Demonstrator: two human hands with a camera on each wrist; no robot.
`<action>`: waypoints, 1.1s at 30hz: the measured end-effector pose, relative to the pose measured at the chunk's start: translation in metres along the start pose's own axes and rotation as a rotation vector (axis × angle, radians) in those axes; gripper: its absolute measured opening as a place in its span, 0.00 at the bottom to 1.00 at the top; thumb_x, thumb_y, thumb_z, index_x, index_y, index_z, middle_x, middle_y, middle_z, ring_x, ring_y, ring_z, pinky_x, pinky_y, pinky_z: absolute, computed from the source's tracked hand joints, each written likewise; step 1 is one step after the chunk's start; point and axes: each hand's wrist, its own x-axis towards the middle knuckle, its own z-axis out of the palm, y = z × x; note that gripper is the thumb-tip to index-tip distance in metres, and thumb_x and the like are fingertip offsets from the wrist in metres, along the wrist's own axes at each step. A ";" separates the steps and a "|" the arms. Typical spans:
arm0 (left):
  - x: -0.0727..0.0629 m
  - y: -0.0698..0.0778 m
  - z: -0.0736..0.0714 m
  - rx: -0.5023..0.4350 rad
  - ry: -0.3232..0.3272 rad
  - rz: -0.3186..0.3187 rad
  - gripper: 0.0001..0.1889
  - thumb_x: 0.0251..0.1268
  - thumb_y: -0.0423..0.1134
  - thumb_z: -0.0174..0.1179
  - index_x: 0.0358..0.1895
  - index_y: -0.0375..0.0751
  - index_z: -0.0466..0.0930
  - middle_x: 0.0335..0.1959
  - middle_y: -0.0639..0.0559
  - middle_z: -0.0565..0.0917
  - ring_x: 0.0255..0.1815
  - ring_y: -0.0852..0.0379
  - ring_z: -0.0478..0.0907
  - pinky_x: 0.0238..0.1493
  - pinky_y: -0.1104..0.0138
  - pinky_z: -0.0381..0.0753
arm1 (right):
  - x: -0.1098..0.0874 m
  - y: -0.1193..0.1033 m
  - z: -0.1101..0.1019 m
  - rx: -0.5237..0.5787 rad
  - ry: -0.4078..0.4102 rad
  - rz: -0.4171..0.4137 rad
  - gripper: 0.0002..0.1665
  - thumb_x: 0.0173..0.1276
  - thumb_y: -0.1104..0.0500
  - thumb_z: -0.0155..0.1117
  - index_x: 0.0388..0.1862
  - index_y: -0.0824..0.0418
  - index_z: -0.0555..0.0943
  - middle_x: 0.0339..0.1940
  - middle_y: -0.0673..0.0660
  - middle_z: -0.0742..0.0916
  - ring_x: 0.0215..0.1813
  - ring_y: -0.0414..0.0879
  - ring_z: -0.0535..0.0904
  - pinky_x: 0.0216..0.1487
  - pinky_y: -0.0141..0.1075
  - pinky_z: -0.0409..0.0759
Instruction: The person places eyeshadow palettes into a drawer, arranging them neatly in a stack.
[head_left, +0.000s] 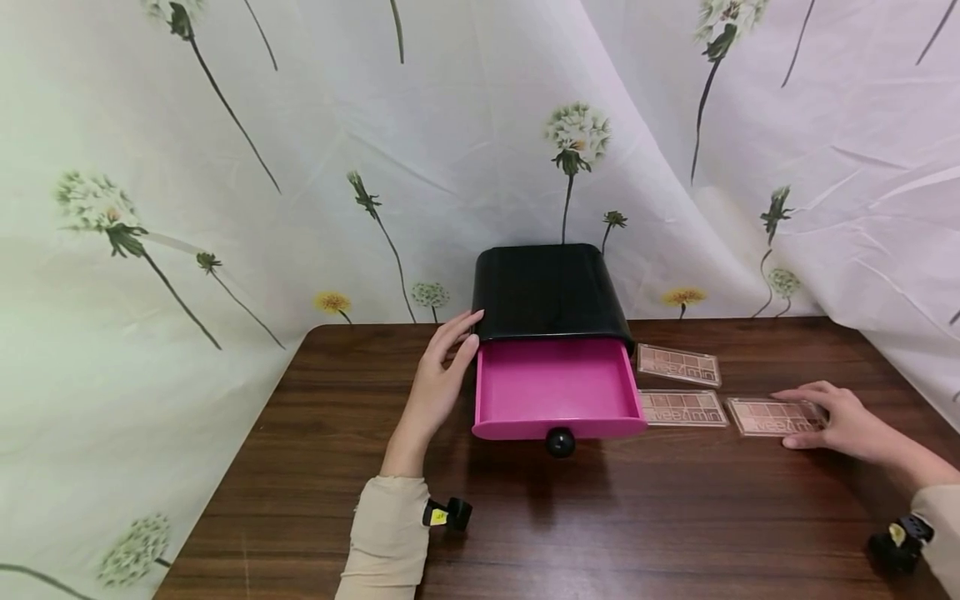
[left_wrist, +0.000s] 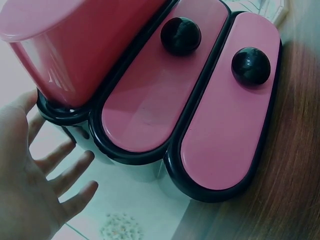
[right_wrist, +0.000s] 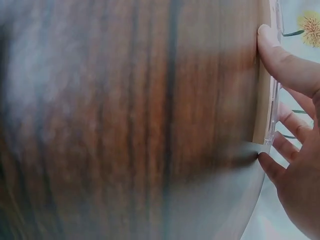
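A black drawer cabinet (head_left: 551,292) stands toward the back of the table, its top pink drawer (head_left: 555,429) pulled out and bare inside. My left hand (head_left: 442,371) rests against the cabinet's left side near the top, fingers extended. In the left wrist view, two lower pink drawers with black knobs (left_wrist: 181,36) are closed. To the right, my right hand (head_left: 843,421) holds a clear-lidded eyeshadow palette (head_left: 768,417) across its width, thumb at the near edge and fingers at the far one. That palette shows edge-on in the right wrist view, beside the thumb (right_wrist: 280,57).
Two more eyeshadow palettes lie between the cabinet and my right hand, an upper palette (head_left: 678,365) and a lower palette (head_left: 682,408). They are on a dark wooden table (head_left: 315,467). A white cloth (head_left: 465,150) printed with dandelions hangs behind it.
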 end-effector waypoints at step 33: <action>0.001 -0.001 0.000 0.006 0.002 0.006 0.22 0.79 0.38 0.49 0.71 0.38 0.70 0.74 0.40 0.63 0.68 0.46 0.67 0.65 0.51 0.66 | -0.017 -0.038 -0.013 -0.070 0.231 -0.149 0.39 0.33 0.56 0.89 0.48 0.60 0.83 0.41 0.56 0.83 0.46 0.27 0.65 0.42 0.27 0.62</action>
